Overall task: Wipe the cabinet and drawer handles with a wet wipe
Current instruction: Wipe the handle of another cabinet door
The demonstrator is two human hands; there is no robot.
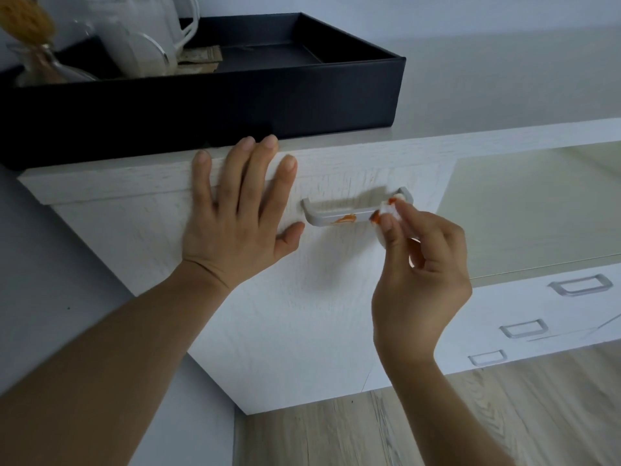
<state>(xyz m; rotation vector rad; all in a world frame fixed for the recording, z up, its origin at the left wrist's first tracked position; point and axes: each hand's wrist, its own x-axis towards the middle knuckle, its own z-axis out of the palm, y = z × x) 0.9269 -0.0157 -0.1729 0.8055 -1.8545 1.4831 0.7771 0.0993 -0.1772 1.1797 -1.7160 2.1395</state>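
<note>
The right hand (420, 264) held a small wadded wet wipe (386, 210) in a narrow fingertip grip, thumb and forefinger pinched round it, the other fingers curled loosely behind. The wipe touched the right end of the handle (353, 210), just where the bar bends back toward the cabinet front (285, 314).

What the next stroke turned on, I judged, was this: the handle's long axis ran sideways, away to the left of the grip, and an orange smear (344, 218) lay on the bar's front face a short way left of the wipe — so the wipe would need to travel leftward along the bar. The right hand was plainly the nearer one. The left hand (235, 210) lay flat on the cabinet front beyond the handle's far end, fingers straight and spread, thumb tip near that end.

The handle was a pale, smooth, squared bar with rounded corners; the cabinet front was white with a faint wood grain. The wipe looked soft and crumpled, stained orange at its edges. Three more handles (522, 327) sat on drawers well below and right of the grip — still to do, apparently. A dark tray (302, 95) stood on the worktop (504, 95) above.
</note>
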